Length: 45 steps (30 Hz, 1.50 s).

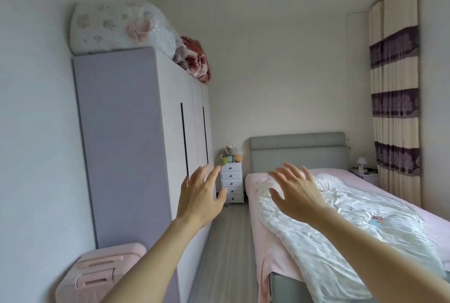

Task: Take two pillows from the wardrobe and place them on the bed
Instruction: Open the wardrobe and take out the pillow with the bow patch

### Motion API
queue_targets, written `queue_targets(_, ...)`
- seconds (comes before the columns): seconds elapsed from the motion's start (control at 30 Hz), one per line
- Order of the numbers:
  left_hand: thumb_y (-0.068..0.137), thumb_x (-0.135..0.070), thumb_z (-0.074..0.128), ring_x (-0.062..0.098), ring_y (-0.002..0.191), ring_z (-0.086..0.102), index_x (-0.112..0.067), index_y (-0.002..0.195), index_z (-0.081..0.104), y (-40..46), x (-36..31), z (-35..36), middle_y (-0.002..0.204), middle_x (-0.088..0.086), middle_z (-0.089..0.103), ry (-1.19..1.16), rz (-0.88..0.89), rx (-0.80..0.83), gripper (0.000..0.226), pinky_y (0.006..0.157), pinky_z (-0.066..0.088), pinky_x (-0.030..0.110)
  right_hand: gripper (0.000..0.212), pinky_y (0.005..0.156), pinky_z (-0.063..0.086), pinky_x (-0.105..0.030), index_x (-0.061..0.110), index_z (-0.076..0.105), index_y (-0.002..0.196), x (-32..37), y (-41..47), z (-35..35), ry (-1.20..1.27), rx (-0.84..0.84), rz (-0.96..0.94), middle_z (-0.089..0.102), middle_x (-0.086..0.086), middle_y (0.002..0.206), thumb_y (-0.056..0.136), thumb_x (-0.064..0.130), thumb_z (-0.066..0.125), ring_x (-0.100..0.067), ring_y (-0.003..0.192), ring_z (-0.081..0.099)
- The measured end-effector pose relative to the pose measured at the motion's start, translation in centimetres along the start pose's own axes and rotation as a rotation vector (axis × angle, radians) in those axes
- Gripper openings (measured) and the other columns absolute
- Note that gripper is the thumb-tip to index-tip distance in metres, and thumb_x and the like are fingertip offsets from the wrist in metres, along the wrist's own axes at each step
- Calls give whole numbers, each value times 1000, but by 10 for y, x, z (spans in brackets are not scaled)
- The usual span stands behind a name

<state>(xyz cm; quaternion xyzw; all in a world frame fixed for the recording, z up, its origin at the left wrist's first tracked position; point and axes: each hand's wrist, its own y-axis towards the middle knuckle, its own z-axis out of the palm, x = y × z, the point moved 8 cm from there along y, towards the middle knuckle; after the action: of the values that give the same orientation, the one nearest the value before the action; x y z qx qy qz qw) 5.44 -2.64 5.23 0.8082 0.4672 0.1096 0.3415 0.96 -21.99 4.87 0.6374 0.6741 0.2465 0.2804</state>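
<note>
1. Hands are reaching forward at the lower centre of the frame: the left hand (199, 201) is spreading its fingers wide and holding nothing, and the right hand (295, 194) is likewise splayed and holding nothing.
2. The left hand is hovering in front of the wardrobe (143, 147), which is filling the left of the frame with its doors closed; judging by the task, it is heading for a door edge near the dark vertical handles (184, 137).
3. The right hand is hanging over the bed (263, 241) at the centre right, apparently only raised ready and not touching the bedding.
4. Pillows are not showing anywhere; I am judging that both are sitting behind the closed doors, so their look cannot be told.
5. The bed, where they are going, is wearing a pink sheet with a crumpled white quilt (341, 229) lying along it, leaving bare space by the grey headboard (298, 154).
6. Bagged bedding (117, 26) is sitting on top of the wardrobe at the upper left, and a pink suitcase (97, 276) is standing at the lower left beside it.
</note>
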Motion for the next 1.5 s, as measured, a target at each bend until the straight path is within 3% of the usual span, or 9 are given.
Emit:
queue_targets(0.1,92,-35,44,17,126,42,-18,132,45,17,8,29,138,-1,47,-32,22,-44,43,105,29,31,27,91,38,-34,15,62,110,-4,14,35,121,-9,9,63,-3,115,92,26,46,-22,111,51)
queue_targets(0.3,91,-24,48,14,107,57,-16,114,59,61,29,124,117,-4,63,-212,-39,-84,27,87,41,25,23,65,50,-33,16,65,88,-37,56,141,276,82,50,67,1,89,90,23,44,-19,88,58)
queue_targets(0.57,91,-19,50,9,91,57,-18,106,62,165,66,263,106,-6,64,-599,-372,-98,20,81,43,23,21,69,51,-38,16,65,91,-109,147,282,515,244,66,68,-1,92,90,17,44,-24,82,61)
queue_targets(0.73,90,-18,50,12,89,57,-16,105,63,213,109,335,97,-10,62,-581,-505,-27,19,83,44,25,23,79,50,-37,20,63,105,-131,195,379,622,359,135,68,-1,101,91,20,45,-24,93,61)
queue_targets(1.0,91,-18,49,12,88,56,-15,106,63,286,206,451,105,-4,65,-520,-620,8,21,80,41,23,24,81,50,-34,20,63,110,-151,254,544,687,479,171,68,0,103,93,20,46,-20,94,61)
queue_targets(1.3,91,-19,47,12,90,55,-16,112,59,479,376,538,114,-2,63,-464,-634,-79,24,79,39,23,27,88,47,-32,18,62,112,-131,480,713,752,459,144,64,1,114,91,16,45,-21,102,59)
queue_targets(1.5,91,-18,45,12,89,54,-17,116,54,583,464,583,119,-2,59,-344,-653,-154,27,78,38,24,27,85,47,-30,22,59,115,-112,592,799,796,447,80,64,5,108,93,18,44,-13,91,58)
